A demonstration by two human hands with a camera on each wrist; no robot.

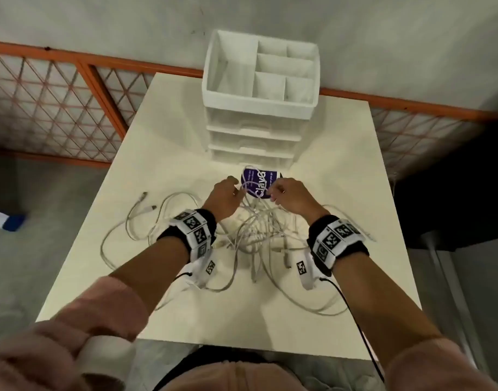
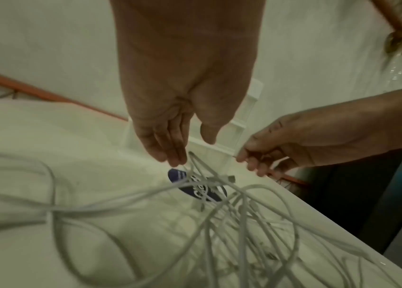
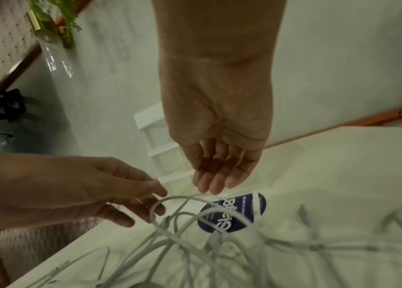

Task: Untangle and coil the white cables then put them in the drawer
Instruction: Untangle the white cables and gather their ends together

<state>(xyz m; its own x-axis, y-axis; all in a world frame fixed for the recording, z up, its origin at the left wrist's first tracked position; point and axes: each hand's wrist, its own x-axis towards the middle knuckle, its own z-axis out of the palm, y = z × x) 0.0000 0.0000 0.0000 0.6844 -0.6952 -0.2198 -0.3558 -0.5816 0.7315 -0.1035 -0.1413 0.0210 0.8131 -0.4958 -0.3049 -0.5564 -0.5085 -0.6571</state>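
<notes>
Head view shows the cables point(image 1: 250, 232) still one loose tangle on the worktop point(image 1: 341, 170), spread from the middle out toward 8 and 4 o'clock, none coiled. Both hands work at its 12 o'clock edge: the left hand point(image 1: 223, 197) has its fingers point(image 2: 170, 148) nearly straight, tips touching the top of a raised loop, and whether they pinch it I cannot tell; the right hand point(image 1: 291, 194) has fingers point(image 3: 216, 179) loosely extended just above a strand, apparently holding nothing. The likely trouble is a loop pulled upward while its ends stay threaded through the heap, which would draw the knot tighter or drag the whole mass along the worktop. Plugs point(image 1: 146, 203) lying loose toward 9 o'clock could catch in other loops as strands slide. Long strands reach near the 6 o'clock edge and could slip off if the heap is tugged. A purple card point(image 1: 259, 183) lies under the far loops and may be swept along. The drawer unit point(image 1: 256, 108) stands at 12 o'clock, just beyond the hands, its drawers looking closed; one must be opened, and lifted cables could snag on it.
</notes>
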